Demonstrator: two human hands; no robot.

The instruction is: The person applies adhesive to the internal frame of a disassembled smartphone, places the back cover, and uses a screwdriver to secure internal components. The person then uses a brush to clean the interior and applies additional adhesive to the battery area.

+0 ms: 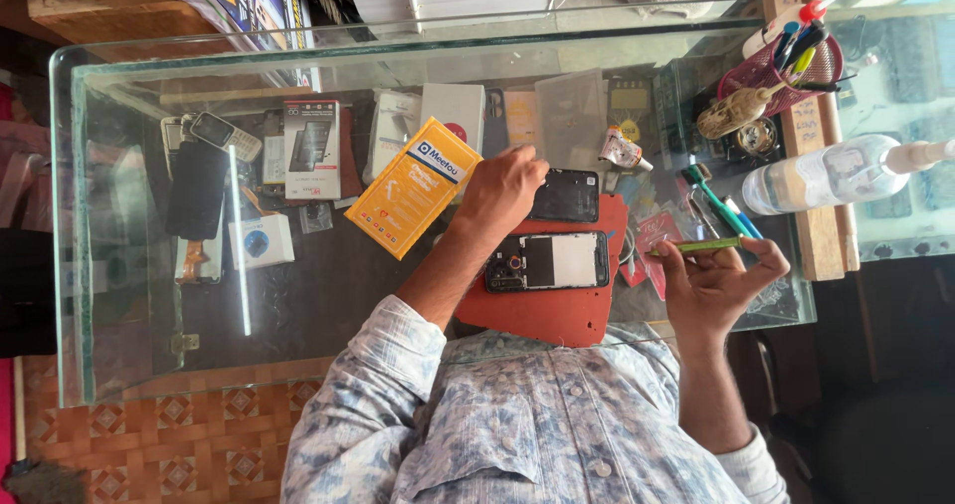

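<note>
On the red mat point(557, 315) near the glass counter's point(298, 315) front edge, one opened phone point(548, 261) is lying; one back cover point(565, 196) is sitting under the left hand's point(500, 191) curled fingers. The right hand point(714, 280) is pinching one green tool point(696, 247). A red mesh cup point(786, 71) at the far right corner is holding several pens, hard to count.
</note>
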